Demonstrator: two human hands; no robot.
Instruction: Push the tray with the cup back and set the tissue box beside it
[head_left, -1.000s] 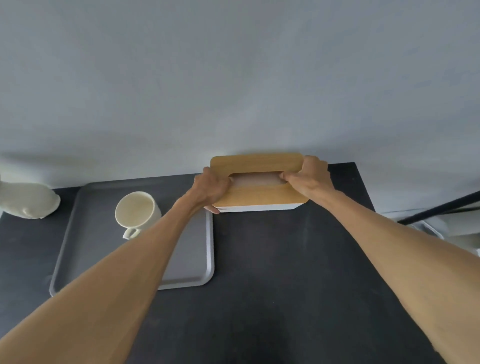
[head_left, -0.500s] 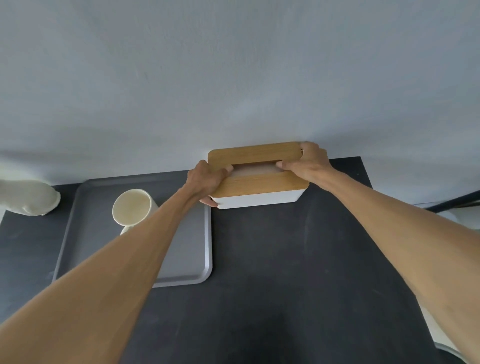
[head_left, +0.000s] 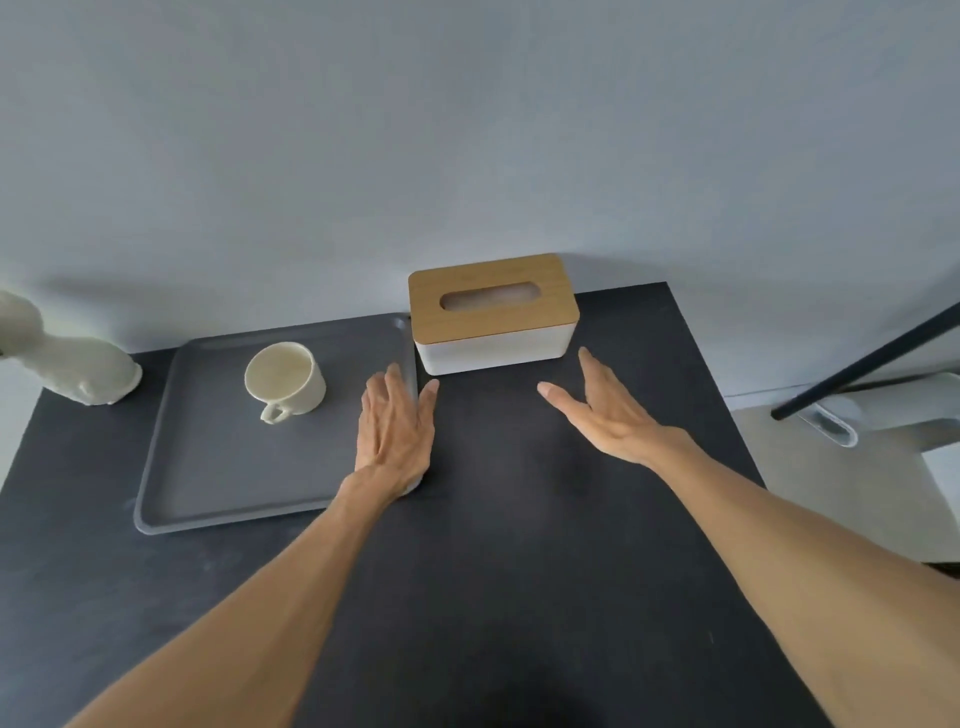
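Dark bench (head_left: 519, 519) against wall; tissue box (head_left: 493, 312) parked touching tray (head_left: 218, 467); your hands (head_left: 397, 431) (head_left: 608, 410) hovered empty, fingers loosely spread.

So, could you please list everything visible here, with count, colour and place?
tray: one, dark grey, left part of the table, at the wall.
cup: one, cream, on the tray, handle toward the person.
tissue box: one, white with a wooden lid, by the tray's far right corner, at the wall.
figurine: one, off-white, far left of the table.
table: one, black.
wall: pale grey, behind.
black bar: one, right edge.
hands: left hand open over the tray's right edge; right hand open, near the box.
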